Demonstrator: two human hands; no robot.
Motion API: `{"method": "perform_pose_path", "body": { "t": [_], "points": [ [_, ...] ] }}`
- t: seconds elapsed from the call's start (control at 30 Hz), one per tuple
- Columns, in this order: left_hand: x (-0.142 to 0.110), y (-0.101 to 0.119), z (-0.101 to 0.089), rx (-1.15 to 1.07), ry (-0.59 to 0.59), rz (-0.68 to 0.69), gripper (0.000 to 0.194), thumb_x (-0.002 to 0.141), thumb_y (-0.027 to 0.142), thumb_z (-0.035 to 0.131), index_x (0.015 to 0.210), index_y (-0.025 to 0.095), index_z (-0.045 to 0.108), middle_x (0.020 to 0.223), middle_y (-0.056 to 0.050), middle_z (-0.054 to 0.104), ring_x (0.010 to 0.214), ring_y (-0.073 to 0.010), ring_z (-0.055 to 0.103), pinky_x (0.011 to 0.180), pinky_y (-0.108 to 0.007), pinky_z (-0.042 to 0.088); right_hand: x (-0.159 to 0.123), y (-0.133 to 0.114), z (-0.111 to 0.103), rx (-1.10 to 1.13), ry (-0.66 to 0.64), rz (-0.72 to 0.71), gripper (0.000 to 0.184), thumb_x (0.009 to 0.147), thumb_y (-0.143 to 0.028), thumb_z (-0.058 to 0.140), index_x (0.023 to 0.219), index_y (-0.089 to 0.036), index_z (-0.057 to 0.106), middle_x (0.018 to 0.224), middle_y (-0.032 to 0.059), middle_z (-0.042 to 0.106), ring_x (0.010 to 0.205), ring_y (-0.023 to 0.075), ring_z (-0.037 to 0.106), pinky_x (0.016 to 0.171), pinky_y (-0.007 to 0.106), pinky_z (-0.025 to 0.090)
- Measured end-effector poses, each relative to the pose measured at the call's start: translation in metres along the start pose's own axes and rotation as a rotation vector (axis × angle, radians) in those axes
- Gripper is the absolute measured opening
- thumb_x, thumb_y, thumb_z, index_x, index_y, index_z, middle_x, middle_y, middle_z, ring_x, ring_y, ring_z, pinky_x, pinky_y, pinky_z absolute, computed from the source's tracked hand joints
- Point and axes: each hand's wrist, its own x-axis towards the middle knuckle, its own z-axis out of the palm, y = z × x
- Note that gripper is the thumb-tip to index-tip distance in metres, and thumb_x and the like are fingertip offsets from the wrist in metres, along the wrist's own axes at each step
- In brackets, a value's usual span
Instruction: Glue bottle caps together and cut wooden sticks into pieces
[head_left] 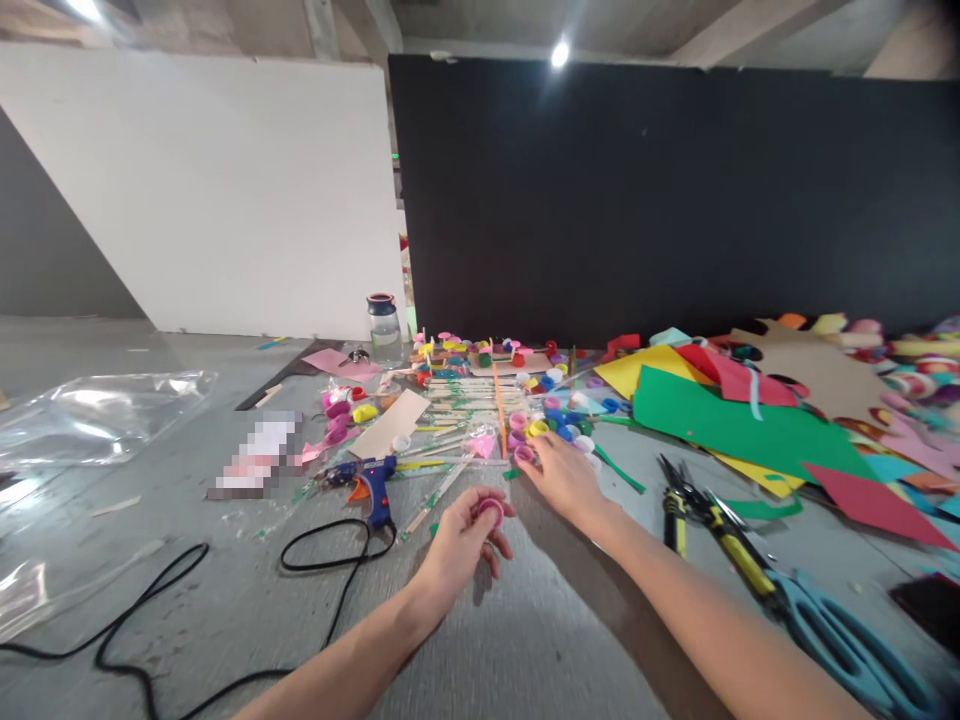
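Pink plastic shows in your left hand [469,535], whose thumb and fingers close on a small cap [491,513] above the floor [525,650]. Your right hand [562,475] reaches down among the loose caps, its fingers at a second pink cap [523,456]; whether they grip it, you cannot tell from here. Going by this, the handling looks only partly done: one cap is up, while others, such as the yellow cap [538,428], lie loose beyond your right hand. The glue gun [375,488] rests on its side, held by neither hand. By the white panel [277,200] stands a clear jar [385,328] with a dark top; it seems to hold clear liquid. Far left, you can make out nothing inside the clear plastic bag [105,415].
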Motion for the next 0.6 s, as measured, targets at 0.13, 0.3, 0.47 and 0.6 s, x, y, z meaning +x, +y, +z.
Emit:
{"method": "perform_pose_path", "body": {
  "t": [0.13,0.3,0.47,0.6],
  "points": [
    [-0.006,0.006,0.004,-0.141,-0.037,-0.105,0.043,0.081,0.041,0.073,0.113,0.016,0.059,0.117,-0.013,0.065,0.082,-0.0177,0.072,0.052,-0.021,0.053,0.006,-0.002,0.011,-0.079,-0.008,0.013,0.012,0.094,-0.025,0.061,0.094,-0.016,0.069,0.104,0.0161,0.068,0.105,0.0319,0.062,0.086,0.039,0.047],
    [-0.006,0.005,0.004,-0.200,-0.059,-0.122,0.045,0.080,0.044,0.077,0.110,0.015,0.061,0.122,-0.016,0.066,0.100,-0.0258,0.072,0.066,-0.027,0.058,0.001,-0.009,0.000,-0.045,-0.027,-0.038,0.020,0.099,-0.020,0.051,0.084,-0.019,0.065,0.100,0.0126,0.068,0.099,0.0269,0.063,0.083,0.036,0.047],
    [-0.002,0.001,0.002,-0.215,-0.028,-0.109,0.048,0.075,0.044,0.082,0.109,0.016,0.063,0.107,-0.010,0.069,0.098,-0.0265,0.073,0.071,-0.032,0.060,-0.030,-0.024,-0.029,0.088,-0.083,-0.127,0.011,0.095,-0.014,0.056,0.088,-0.022,0.058,0.093,0.0037,0.069,0.085,0.0194,0.065,0.077,0.031,0.048],
    [-0.003,0.002,0.005,-0.227,0.000,-0.111,0.047,0.077,0.040,0.081,0.113,0.017,0.062,0.112,-0.012,0.069,0.097,-0.0258,0.073,0.070,-0.030,0.058,-0.068,-0.032,-0.039,0.146,-0.137,-0.139,0.012,0.092,-0.011,0.061,0.090,-0.022,0.056,0.089,0.0026,0.066,0.082,0.0200,0.065,0.074,0.031,0.049]
  ]
}}
